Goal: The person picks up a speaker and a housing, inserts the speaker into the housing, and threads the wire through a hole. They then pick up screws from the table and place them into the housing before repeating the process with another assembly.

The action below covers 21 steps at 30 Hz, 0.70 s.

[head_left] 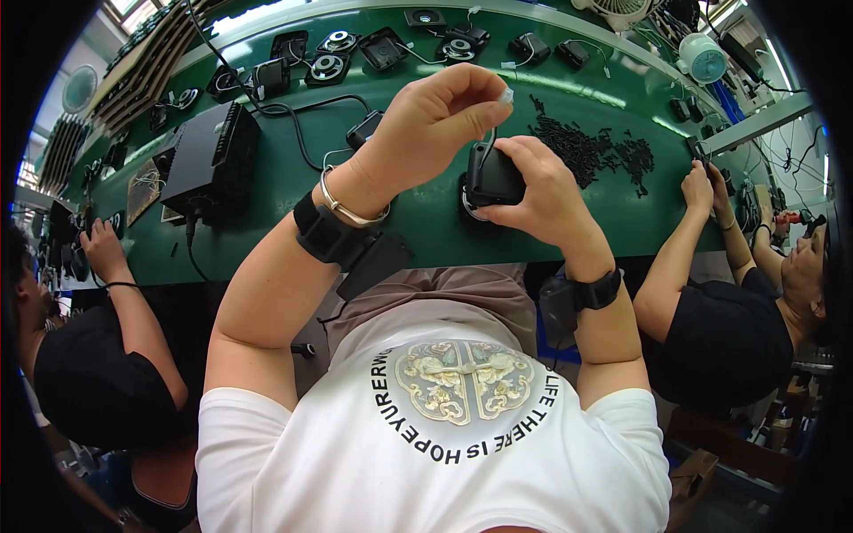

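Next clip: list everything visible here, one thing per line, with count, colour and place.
small black box-shaped part: one, black, held in the right hand over the bench's near edge
small white plug on a thin wire: one, white, pinched in the left hand's fingers above the black part
green workbench: one, green, across the whole view
pile of small black screws: one pile, black, right of the hands
large black box with cables: one, black, left on the bench
black parts with round openings: several, black, along the far edge
co-workers: two, black shirts, one at each side
left hand: raised, metal bangle and black wrist strap
right hand: black wrist strap
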Tool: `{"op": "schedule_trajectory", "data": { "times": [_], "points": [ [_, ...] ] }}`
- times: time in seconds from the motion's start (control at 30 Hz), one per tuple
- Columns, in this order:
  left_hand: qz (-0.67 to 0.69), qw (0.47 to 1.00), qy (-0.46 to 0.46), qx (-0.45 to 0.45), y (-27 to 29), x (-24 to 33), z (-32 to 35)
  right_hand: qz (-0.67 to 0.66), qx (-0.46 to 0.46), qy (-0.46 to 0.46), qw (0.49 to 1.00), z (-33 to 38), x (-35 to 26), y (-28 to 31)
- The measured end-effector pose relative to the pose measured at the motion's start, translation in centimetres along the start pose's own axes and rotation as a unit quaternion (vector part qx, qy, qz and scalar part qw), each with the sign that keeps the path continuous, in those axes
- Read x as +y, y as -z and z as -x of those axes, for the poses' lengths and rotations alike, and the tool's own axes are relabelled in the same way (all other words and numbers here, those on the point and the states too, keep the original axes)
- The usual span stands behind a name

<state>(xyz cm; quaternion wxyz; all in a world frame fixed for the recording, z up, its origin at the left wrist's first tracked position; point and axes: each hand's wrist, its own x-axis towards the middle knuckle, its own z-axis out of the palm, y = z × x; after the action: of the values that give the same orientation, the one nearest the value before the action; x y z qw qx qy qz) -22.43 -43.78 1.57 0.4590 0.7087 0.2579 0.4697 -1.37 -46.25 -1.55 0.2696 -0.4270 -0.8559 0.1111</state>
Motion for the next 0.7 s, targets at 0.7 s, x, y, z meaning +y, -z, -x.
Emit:
{"op": "schedule_trajectory", "data": {
  "times": [0.7],
  "points": [
    [-0.129, 0.986, 0.104, 0.018, -1.9, -3.3, 2.9, -0.034, 0.021, -0.003, 0.999, 2.7, 1.1, -3.7]
  ]
}}
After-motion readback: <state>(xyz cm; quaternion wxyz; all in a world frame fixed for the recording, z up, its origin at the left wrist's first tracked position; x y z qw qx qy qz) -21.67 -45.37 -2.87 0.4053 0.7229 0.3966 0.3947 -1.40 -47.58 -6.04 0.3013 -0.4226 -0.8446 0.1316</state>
